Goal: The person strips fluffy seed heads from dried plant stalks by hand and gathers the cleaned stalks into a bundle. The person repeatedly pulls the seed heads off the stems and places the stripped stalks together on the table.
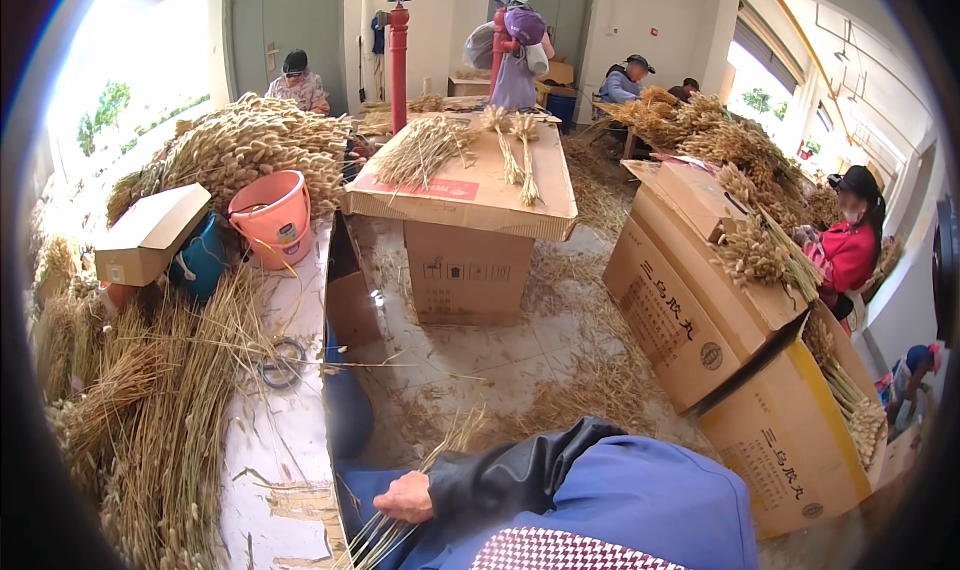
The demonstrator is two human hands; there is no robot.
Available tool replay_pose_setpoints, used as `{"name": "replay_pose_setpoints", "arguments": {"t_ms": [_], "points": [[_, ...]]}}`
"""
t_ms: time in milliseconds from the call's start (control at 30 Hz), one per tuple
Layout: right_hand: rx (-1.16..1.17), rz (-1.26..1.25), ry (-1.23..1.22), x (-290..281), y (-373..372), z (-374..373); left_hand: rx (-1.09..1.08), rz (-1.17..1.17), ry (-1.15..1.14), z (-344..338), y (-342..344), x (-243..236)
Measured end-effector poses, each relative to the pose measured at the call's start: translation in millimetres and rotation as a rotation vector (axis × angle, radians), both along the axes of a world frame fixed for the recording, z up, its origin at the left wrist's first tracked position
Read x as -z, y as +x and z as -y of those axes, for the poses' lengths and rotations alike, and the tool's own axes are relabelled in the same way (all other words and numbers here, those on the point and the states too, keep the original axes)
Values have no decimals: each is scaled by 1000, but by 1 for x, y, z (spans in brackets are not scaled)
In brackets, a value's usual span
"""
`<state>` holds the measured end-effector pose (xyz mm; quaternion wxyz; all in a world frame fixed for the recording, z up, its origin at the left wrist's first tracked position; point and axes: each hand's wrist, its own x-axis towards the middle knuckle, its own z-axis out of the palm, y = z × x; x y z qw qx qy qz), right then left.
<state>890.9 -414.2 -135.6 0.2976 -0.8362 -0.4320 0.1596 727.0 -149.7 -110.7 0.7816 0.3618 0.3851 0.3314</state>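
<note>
My right hand (405,495), in a black leather sleeve (500,470), reaches leftward across the lower middle and is closed round a thin bundle of dried stalks (450,440) beside the left-hand worktop. Blue cloth (640,490) and houndstooth fabric (560,550) lie below the arm. My left hand is not in view. On the white worktop (255,440) are long dried grasses (150,420), a loop (282,365), a pink bucket (268,220), a teal bucket (197,255) and an open cardboard box (150,235).
A cardboard table (465,275) ahead holds grass bundles (420,155), with red pipes (398,70) behind. Large cartons (690,300) with grass piles stand right. Straw litters the floor (540,360). Several people are around, including one at back left (295,90) and one in red (845,250).
</note>
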Motion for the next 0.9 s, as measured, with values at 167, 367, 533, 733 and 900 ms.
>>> {"name": "replay_pose_setpoints", "arguments": {"t_ms": [167,367,533,733,900], "points": [[-295,-35,353,-13,-15,-34,1,-14,-11,0,3,-1],[-246,-214,561,-11,-32,-82,-11,-19,-23,-8,-4,10],[-127,-212,715,-22,-41,-84,-38,40,-56,-10,-14,2],[-115,-64,550,-19,-37,-70,-82,386,-213,14,-37,2],[-214,-152,408,-21,-14,-60,-105,320,27,21,-40,-3]]}}
